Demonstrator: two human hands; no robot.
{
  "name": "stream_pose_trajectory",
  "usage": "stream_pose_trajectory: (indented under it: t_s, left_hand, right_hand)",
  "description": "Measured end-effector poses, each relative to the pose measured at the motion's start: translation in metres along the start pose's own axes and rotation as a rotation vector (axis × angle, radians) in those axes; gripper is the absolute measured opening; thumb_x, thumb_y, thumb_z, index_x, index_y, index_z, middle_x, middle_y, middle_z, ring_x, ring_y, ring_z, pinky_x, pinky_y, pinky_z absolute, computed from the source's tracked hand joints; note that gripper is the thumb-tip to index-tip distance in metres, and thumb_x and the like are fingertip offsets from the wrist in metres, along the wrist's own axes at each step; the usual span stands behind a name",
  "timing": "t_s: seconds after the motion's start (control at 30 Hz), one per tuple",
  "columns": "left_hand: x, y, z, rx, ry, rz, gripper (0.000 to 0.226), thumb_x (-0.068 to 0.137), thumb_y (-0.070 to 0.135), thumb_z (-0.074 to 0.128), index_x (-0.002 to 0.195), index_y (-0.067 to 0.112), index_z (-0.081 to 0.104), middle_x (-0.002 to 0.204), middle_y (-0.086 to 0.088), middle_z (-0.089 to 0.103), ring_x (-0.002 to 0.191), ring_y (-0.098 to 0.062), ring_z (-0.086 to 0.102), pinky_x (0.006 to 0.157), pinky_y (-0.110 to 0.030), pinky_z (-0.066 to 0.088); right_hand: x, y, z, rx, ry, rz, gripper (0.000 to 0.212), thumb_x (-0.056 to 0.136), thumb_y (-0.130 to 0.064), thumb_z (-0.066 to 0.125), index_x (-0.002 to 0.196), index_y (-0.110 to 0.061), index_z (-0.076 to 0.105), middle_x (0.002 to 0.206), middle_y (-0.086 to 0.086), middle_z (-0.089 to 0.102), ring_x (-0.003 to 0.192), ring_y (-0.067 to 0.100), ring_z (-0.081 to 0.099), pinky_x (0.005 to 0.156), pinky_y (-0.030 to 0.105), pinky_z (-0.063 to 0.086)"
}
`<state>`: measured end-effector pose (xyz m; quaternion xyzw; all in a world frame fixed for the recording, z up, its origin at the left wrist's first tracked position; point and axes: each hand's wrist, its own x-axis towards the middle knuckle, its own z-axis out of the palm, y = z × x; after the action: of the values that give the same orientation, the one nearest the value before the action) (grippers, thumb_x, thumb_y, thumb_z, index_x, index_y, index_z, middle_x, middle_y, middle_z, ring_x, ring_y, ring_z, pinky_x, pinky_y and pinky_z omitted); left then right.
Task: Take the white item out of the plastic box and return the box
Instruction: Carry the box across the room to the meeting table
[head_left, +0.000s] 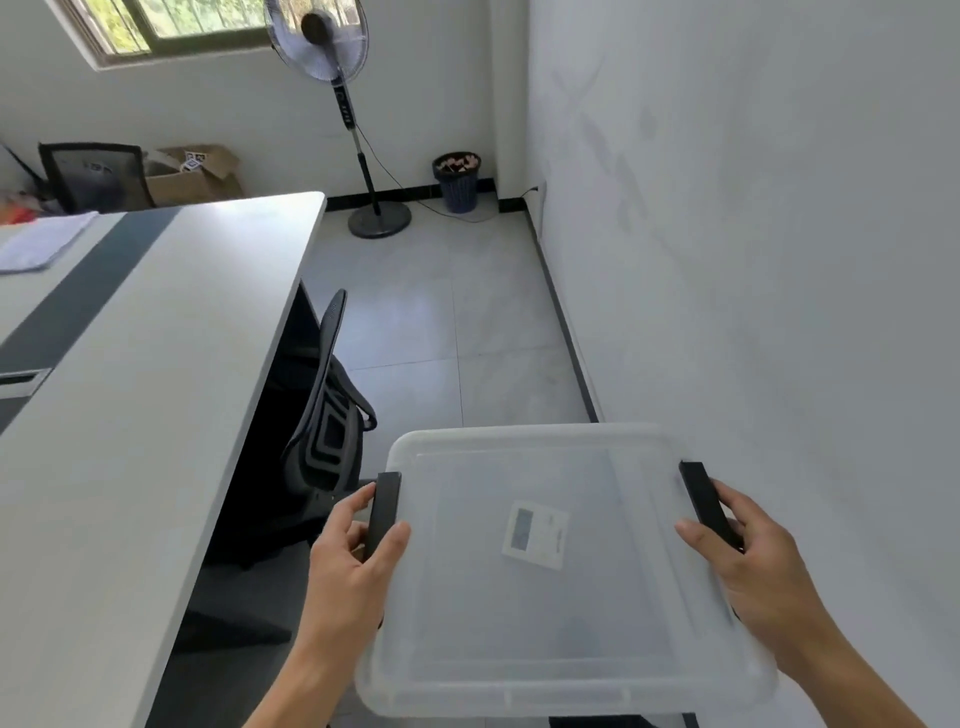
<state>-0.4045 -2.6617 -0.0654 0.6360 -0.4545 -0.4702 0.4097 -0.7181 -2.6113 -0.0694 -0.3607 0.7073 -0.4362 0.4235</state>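
Observation:
I hold a translucent plastic box (545, 613) with its lid on, above the floor near the right wall. My left hand (349, 556) grips the black latch (383, 512) on its left side. On the right side, my right hand (748, 566) grips the other black latch (707, 501). A small paper label (535, 534) shows at the middle of the lid. The frosted lid hides what is inside; no white item can be made out.
A long white desk (130, 364) with a dark stripe runs along my left, a white folded cloth (41, 241) on it. A black office chair (322, 415) is tucked beside it. Farther off stand a pedestal fan (363, 171), a bin (457, 179) and a cardboard box (192, 174).

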Motion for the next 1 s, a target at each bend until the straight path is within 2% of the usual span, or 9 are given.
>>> stream_pose_trajectory:
  t_s: [0.1, 0.2, 0.33, 0.47, 0.6, 0.67, 0.77, 0.87, 1.0]
  left_hand:
    - [0.05, 0.027, 0.016, -0.025, 0.056, -0.002, 0.045, 0.084, 0.009, 0.065, 0.125, 0.021, 0.053, 0.084, -0.013, 0.068, 0.074, -0.023, 0.068, 0.061, -0.029, 0.054]
    - [0.116, 0.052, 0.028, -0.03, 0.118, -0.011, 0.044, 0.084, 0.009, 0.065, 0.124, 0.023, 0.053, 0.087, -0.008, 0.069, 0.073, -0.017, 0.07, 0.056, -0.021, 0.054]
    - [0.192, 0.07, 0.036, -0.072, 0.21, -0.041, 0.045, 0.084, 0.009, 0.064, 0.126, 0.022, 0.053, 0.089, -0.008, 0.069, 0.078, -0.021, 0.07, 0.064, -0.029, 0.053]
    - [0.281, 0.076, 0.045, -0.094, 0.25, -0.083, 0.045, 0.085, 0.009, 0.064, 0.126, 0.021, 0.052, 0.093, -0.009, 0.07, 0.077, -0.019, 0.07, 0.063, -0.028, 0.053]
    - [0.394, 0.089, 0.048, -0.096, 0.238, -0.072, 0.045, 0.085, 0.009, 0.063, 0.128, 0.018, 0.052, 0.092, -0.012, 0.07, 0.074, -0.017, 0.07, 0.06, -0.025, 0.054]
    - [0.449, 0.108, 0.051, -0.098, 0.217, -0.068, 0.041, 0.085, 0.009, 0.063, 0.124, 0.02, 0.054, 0.086, -0.008, 0.07, 0.067, -0.012, 0.07, 0.053, -0.02, 0.054]
    - [0.528, 0.15, 0.05, -0.094, 0.185, -0.051, 0.04, 0.085, 0.007, 0.063, 0.122, 0.022, 0.055, 0.076, -0.004, 0.068, 0.059, -0.005, 0.068, 0.049, -0.015, 0.051]
    - [0.6, 0.181, 0.055, -0.054, 0.137, -0.019, 0.043, 0.086, 0.01, 0.063, 0.126, 0.02, 0.053, 0.084, -0.011, 0.067, 0.061, -0.005, 0.068, 0.047, -0.015, 0.05]
    - [0.686, 0.207, 0.071, -0.058, 0.131, -0.019, 0.043, 0.085, 0.011, 0.063, 0.126, 0.019, 0.053, 0.081, -0.01, 0.067, 0.06, -0.006, 0.067, 0.046, -0.016, 0.049]
  right_hand:
    - [0.072, -0.03, 0.011, -0.006, -0.054, -0.009, 0.035, 0.086, -0.02, 0.067, 0.118, -0.033, 0.059, 0.093, 0.017, 0.069, 0.087, 0.035, 0.066, 0.07, 0.035, 0.05]
    - [0.156, -0.069, 0.027, -0.025, -0.121, -0.03, 0.039, 0.086, -0.022, 0.067, 0.122, -0.033, 0.055, 0.095, 0.006, 0.07, 0.085, 0.024, 0.069, 0.068, 0.031, 0.052]
    - [0.252, -0.108, 0.058, -0.053, -0.212, -0.044, 0.043, 0.086, -0.024, 0.066, 0.126, -0.032, 0.053, 0.097, 0.005, 0.07, 0.086, 0.021, 0.07, 0.069, 0.031, 0.054]
    - [0.347, -0.131, 0.1, -0.062, -0.275, -0.025, 0.047, 0.086, -0.024, 0.067, 0.131, -0.026, 0.054, 0.102, 0.004, 0.071, 0.09, 0.023, 0.071, 0.069, 0.032, 0.055]
    - [0.44, -0.16, 0.144, -0.054, -0.252, -0.015, 0.049, 0.086, -0.022, 0.067, 0.133, -0.026, 0.052, 0.105, 0.004, 0.071, 0.092, 0.024, 0.071, 0.074, 0.037, 0.057]
    - [0.484, -0.182, 0.161, -0.059, -0.23, -0.009, 0.049, 0.086, -0.022, 0.067, 0.132, -0.027, 0.053, 0.102, 0.004, 0.073, 0.09, 0.022, 0.072, 0.079, 0.041, 0.057]
    - [0.543, -0.225, 0.184, -0.051, -0.199, -0.017, 0.047, 0.086, -0.021, 0.067, 0.13, -0.029, 0.054, 0.098, 0.003, 0.074, 0.087, 0.02, 0.072, 0.08, 0.041, 0.057]
    - [0.597, -0.259, 0.201, -0.035, -0.176, -0.03, 0.041, 0.085, -0.02, 0.067, 0.122, -0.033, 0.057, 0.098, 0.003, 0.073, 0.089, 0.021, 0.071, 0.078, 0.038, 0.056]
    - [0.677, -0.284, 0.222, -0.037, -0.156, -0.015, 0.04, 0.084, -0.022, 0.069, 0.117, -0.041, 0.057, 0.1, 0.003, 0.073, 0.095, 0.026, 0.069, 0.09, 0.049, 0.053]
